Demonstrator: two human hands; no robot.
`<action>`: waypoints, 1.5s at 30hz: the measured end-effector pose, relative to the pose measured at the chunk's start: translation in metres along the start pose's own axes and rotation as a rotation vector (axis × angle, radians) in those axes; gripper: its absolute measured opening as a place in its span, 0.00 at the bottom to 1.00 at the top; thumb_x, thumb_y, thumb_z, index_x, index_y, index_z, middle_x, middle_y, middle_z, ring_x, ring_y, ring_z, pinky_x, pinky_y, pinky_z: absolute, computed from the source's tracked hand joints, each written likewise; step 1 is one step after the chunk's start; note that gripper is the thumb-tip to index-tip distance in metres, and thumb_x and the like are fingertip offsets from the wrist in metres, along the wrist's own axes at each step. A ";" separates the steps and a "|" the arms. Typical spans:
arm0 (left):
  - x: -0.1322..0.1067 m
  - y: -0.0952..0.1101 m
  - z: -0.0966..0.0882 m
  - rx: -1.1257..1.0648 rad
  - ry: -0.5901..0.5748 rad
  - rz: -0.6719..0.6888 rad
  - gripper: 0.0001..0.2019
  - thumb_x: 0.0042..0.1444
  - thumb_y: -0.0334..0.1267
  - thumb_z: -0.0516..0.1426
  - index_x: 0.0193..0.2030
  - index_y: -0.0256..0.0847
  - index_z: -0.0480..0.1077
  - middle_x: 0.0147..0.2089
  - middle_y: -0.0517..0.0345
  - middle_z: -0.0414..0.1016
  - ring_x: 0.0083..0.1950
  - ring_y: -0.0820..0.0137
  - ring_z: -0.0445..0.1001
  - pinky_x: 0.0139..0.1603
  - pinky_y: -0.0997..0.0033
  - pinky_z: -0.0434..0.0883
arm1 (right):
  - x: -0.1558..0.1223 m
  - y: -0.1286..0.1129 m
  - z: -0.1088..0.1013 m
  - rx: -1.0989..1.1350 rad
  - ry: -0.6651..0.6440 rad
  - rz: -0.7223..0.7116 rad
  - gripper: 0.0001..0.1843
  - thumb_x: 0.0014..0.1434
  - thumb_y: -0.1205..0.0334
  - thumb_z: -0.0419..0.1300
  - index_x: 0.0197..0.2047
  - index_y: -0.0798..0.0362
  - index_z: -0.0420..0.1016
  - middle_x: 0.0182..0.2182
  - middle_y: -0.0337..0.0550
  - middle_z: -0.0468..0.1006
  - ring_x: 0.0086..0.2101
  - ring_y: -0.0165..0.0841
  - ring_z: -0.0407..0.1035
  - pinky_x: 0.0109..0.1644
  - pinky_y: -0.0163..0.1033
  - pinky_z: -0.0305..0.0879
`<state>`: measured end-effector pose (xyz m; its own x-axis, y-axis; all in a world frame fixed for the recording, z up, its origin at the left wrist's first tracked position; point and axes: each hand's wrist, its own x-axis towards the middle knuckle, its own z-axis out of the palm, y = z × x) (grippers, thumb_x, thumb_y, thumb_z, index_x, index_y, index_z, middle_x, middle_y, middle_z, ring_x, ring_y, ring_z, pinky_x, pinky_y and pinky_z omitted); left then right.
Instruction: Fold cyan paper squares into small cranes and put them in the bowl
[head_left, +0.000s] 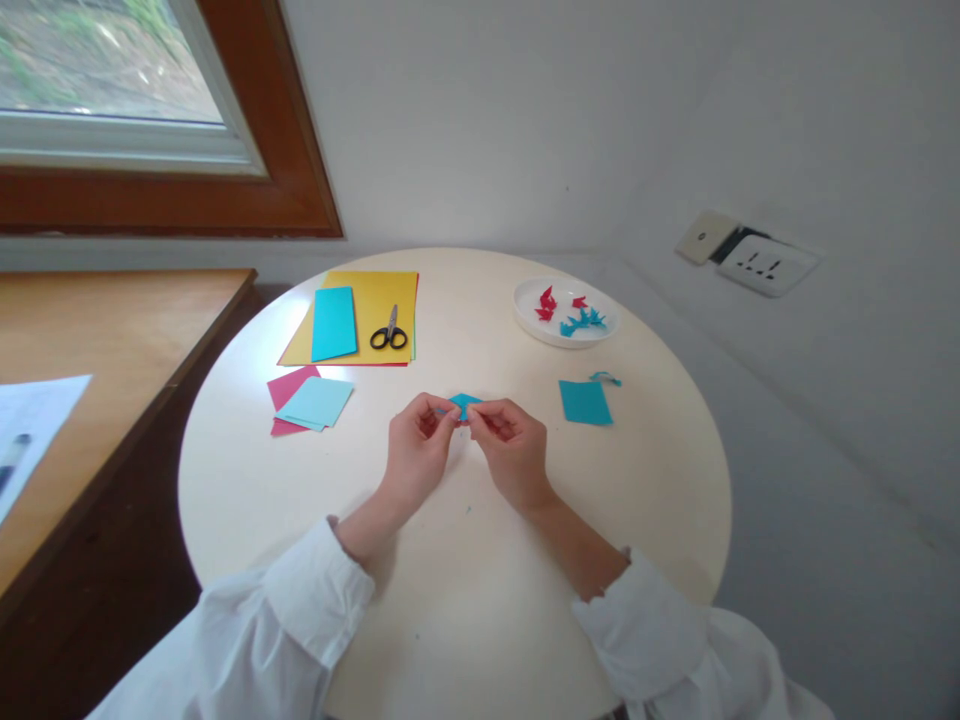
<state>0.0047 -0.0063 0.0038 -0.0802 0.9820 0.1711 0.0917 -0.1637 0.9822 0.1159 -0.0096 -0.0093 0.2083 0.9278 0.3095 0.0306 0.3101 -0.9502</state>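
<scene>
Between my two hands, above the middle of the round table, is a small piece of blue folded paper. My left hand pinches its left side between thumb and forefinger. On the other side my right hand grips it the same way, the two thumbs close together. Fingertips hide most of the paper, so its exact folds do not show. To the right of my right hand lies a flat teal paper square, with a thin curled paper strip just behind it.
At back right stands a white dish holding red and blue folded paper figures. Small black-handled scissors and a blue paper rectangle lie on yellow sheets. Pale blue squares overlap pink ones at left.
</scene>
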 end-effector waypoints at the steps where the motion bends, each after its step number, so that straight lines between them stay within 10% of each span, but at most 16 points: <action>1: 0.000 0.000 0.000 0.006 -0.001 0.001 0.05 0.48 0.37 0.57 0.27 0.37 0.68 0.23 0.60 0.72 0.24 0.74 0.66 0.25 0.75 0.61 | 0.000 0.000 0.000 0.000 0.006 0.000 0.03 0.48 0.64 0.61 0.26 0.54 0.73 0.22 0.37 0.74 0.24 0.27 0.69 0.32 0.35 0.69; 45: 0.000 0.008 -0.001 -0.251 -0.064 -0.067 0.12 0.45 0.36 0.61 0.32 0.41 0.60 0.21 0.66 0.70 0.24 0.76 0.69 0.27 0.75 0.64 | 0.003 -0.002 -0.004 0.008 -0.023 -0.013 0.03 0.49 0.63 0.61 0.27 0.53 0.72 0.24 0.38 0.74 0.25 0.27 0.68 0.32 0.35 0.68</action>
<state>0.0048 -0.0076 0.0116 -0.0139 0.9941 0.1078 -0.1611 -0.1086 0.9810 0.1203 -0.0084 -0.0071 0.1850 0.9283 0.3225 0.0257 0.3235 -0.9459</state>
